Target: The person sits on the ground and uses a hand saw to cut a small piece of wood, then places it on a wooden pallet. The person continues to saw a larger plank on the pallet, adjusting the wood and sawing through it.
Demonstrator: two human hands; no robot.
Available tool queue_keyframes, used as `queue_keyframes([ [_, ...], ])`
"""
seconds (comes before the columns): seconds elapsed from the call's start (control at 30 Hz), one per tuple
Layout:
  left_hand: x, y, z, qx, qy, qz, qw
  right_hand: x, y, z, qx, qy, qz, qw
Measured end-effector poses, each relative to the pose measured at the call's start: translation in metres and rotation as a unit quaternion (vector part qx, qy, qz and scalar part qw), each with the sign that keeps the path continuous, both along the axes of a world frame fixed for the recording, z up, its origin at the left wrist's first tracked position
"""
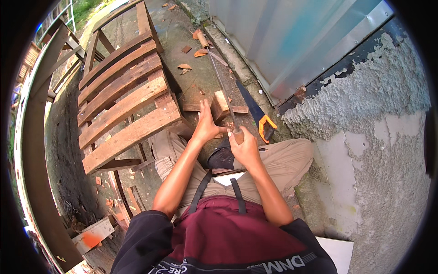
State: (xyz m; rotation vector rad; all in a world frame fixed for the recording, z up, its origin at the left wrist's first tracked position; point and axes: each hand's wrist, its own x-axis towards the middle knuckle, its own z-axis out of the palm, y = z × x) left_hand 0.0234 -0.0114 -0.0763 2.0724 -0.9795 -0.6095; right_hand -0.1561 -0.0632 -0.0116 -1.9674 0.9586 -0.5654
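My right hand (245, 148) is closed around the brown wooden handle of a long, narrow metal-bladed tool (222, 84). Its blade slants away from me, past the right side of a wooden block (220, 106). My left hand (207, 124) is open just left of the block, fingers pointing away and thumb reaching toward my right hand. Whether its fingers touch the block I cannot tell. A flat wooden strip (239, 109) lies across the ground by the block. Near the blade's far end is a light wooden cylinder (203, 40); whether they join is unclear.
Right of the block lies a handsaw (255, 109) with an orange and black handle. A slatted wooden piece of furniture (123, 98) stands at the left. Metal sheeting (292, 41) and a rough wall (374, 86) bound the right. Dry leaves (185, 66) and wood scraps litter the ground.
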Motion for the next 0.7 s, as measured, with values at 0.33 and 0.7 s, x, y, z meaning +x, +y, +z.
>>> queue_keyframes([
  [0.33,0.012,-0.013,0.038,-0.159,0.009,0.028,0.987,0.007,-0.015,0.064,0.029,-0.053,0.016,0.998],
  [0.7,0.009,-0.024,-0.027,-0.016,-0.011,-0.01,1.0,-0.002,-0.027,-0.012,0.03,-0.021,0.001,0.999],
])
